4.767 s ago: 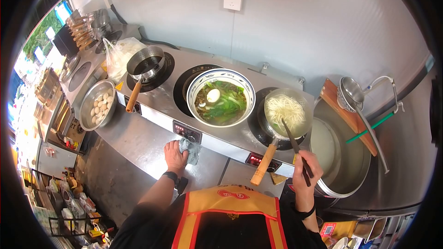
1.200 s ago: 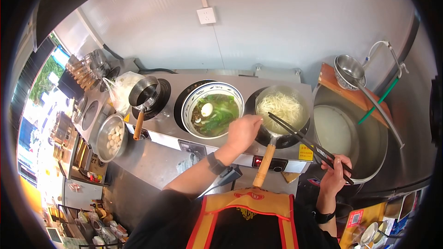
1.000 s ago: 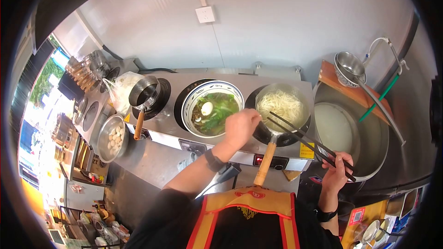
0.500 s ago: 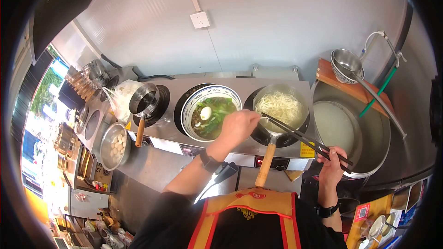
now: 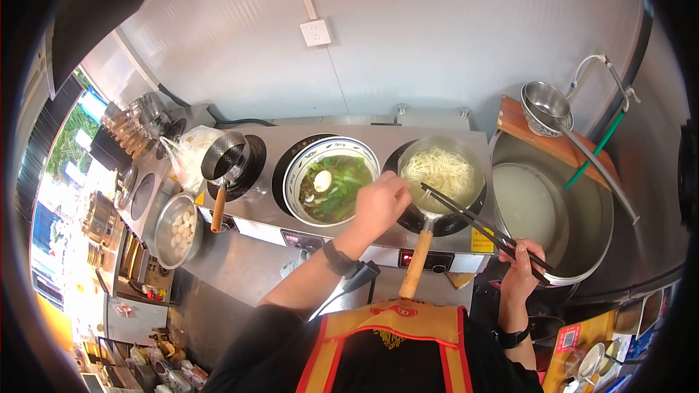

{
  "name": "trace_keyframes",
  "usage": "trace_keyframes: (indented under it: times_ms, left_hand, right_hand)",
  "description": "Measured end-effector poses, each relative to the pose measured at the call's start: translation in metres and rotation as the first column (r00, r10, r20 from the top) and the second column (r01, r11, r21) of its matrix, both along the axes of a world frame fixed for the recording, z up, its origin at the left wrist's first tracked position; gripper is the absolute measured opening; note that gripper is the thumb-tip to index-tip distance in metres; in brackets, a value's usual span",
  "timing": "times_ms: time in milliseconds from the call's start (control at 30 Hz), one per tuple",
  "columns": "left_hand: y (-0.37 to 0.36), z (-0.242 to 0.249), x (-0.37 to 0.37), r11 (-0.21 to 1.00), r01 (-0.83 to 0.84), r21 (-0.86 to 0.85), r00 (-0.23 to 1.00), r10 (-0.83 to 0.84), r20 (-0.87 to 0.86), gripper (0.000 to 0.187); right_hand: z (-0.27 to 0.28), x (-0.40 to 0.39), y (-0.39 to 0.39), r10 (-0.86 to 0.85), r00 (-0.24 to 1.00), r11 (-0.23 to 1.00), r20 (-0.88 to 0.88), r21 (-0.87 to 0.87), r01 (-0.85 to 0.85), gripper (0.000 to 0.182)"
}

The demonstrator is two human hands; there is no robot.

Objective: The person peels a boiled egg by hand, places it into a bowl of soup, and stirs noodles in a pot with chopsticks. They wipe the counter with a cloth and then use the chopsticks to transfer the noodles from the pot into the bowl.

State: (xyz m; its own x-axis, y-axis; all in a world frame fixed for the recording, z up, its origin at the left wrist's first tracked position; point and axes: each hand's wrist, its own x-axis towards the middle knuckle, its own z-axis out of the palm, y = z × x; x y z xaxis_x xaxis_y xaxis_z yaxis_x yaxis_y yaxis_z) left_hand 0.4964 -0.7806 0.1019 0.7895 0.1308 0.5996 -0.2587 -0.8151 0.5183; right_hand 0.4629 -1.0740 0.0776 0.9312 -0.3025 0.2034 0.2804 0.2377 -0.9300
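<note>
The left hand (image 5: pixel 380 204) reaches forward over the stove, fingers curled together between the soup bowl (image 5: pixel 329 180) and the noodle pan (image 5: pixel 443 175); whether it pinches anything cannot be told. The right hand (image 5: pixel 521 262), held low beside the pan, grips long chopsticks (image 5: pixel 477 225) whose tips rest at the pan's rim.

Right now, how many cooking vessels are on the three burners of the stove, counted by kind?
Pans with a wooden handle: 2, the empty pan on the left burner and the noodle pan on the right burner.
Bowls: 1, the soup bowl with greens and an egg on the middle burner.
Total: 3.
</note>
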Motion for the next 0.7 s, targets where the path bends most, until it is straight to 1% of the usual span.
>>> trace_keyframes:
  times_ms: [33,100,133,167,200,233,267,300,367,400,433,467,500,533,567,600,667,700]
  left_hand:
    - [0.001,0.000,0.000,1.000,-0.001,-0.001,1.000,0.001,0.000,0.007]
    - [0.005,0.004,-0.001,0.998,0.055,-0.031,0.994,-0.057,-0.090,0.009]
    - [0.006,0.007,-0.002,0.998,0.052,-0.033,0.994,-0.055,-0.089,0.009]
    - [0.005,0.011,-0.003,0.946,0.127,-0.297,0.965,-0.187,-0.184,0.010]
    - [0.004,0.016,-0.005,0.821,0.160,-0.548,0.912,-0.335,-0.236,0.011]
    - [0.001,0.028,-0.011,0.819,0.156,-0.552,0.914,-0.332,-0.234,0.011]
    - [-0.002,0.042,-0.019,0.688,0.247,-0.682,0.839,-0.504,-0.204,0.013]
    - [-0.005,0.060,-0.029,0.524,0.309,-0.793,0.743,-0.654,-0.142,0.014]
    - [-0.010,0.103,-0.055,0.429,0.515,-0.742,0.608,-0.793,-0.037,0.012]
    - [-0.013,0.123,-0.066,0.309,0.630,-0.713,0.493,-0.868,0.060,0.010]
    - [-0.016,0.141,-0.076,0.178,0.725,-0.666,0.364,-0.919,0.151,0.016]
    - [-0.020,0.154,-0.084,-0.044,0.746,-0.664,0.158,-0.958,0.240,0.017]
    - [-0.028,0.156,-0.090,-0.224,0.768,-0.599,0.001,-0.936,0.352,0.019]
    - [-0.035,0.157,-0.097,-0.321,0.768,-0.555,-0.067,-0.901,0.428,0.025]
    - [-0.040,0.157,-0.105,-0.321,0.786,-0.528,-0.071,-0.896,0.439,0.018]
    - [-0.046,0.158,-0.106,-0.311,0.787,-0.533,-0.048,-0.892,0.450,0.018]
    - [-0.056,0.157,-0.105,-0.614,0.635,-0.469,-0.200,-0.717,0.668,0.021]
    - [-0.056,0.155,-0.105,-0.601,0.645,-0.471,-0.179,-0.719,0.672,0.021]
  right_hand:
    - [-0.001,0.000,0.000,-0.012,1.000,1.000,-0.008,-0.028,0.012,0.016]
    - [-0.002,0.000,0.001,-0.005,1.000,0.999,0.002,-0.042,0.005,0.016]
    - [-0.002,0.000,0.001,0.000,1.000,0.999,0.013,-0.053,0.001,0.017]
    - [-0.001,0.000,0.002,0.003,1.000,0.999,0.014,-0.054,-0.002,0.017]
    - [0.000,-0.002,0.003,0.008,0.999,0.996,0.032,-0.089,-0.005,0.017]
    - [0.002,-0.003,0.004,0.016,0.999,0.992,0.051,-0.125,-0.010,0.017]
    - [0.003,-0.002,0.004,0.022,0.998,0.991,0.051,-0.130,-0.016,0.017]
    - [0.003,-0.002,0.005,0.017,0.998,0.992,0.067,-0.129,-0.008,0.017]
    - [0.003,-0.003,0.005,0.033,0.997,0.989,0.070,-0.143,-0.022,0.017]
    - [0.004,-0.002,0.005,0.049,0.994,0.987,0.101,-0.158,-0.033,0.016]
    - [0.004,0.000,0.005,0.069,0.989,0.984,0.129,-0.175,-0.045,0.016]
    - [0.004,0.001,0.005,0.092,0.989,0.980,0.119,-0.189,-0.068,0.016]
    - [0.004,0.002,0.006,0.112,0.985,0.972,0.129,-0.220,-0.082,0.017]
    - [0.004,0.003,0.007,0.132,0.982,0.964,0.137,-0.249,-0.095,0.017]
    - [0.004,0.004,0.008,0.154,0.980,0.959,0.125,-0.260,-0.117,0.017]
    - [0.004,0.006,0.009,0.168,0.980,0.956,0.103,-0.258,-0.137,0.016]
    - [0.005,0.008,0.013,0.205,0.976,0.949,0.073,-0.257,-0.180,0.015]
    - [0.008,0.009,0.015,0.228,0.968,0.931,0.102,-0.313,-0.187,0.015]
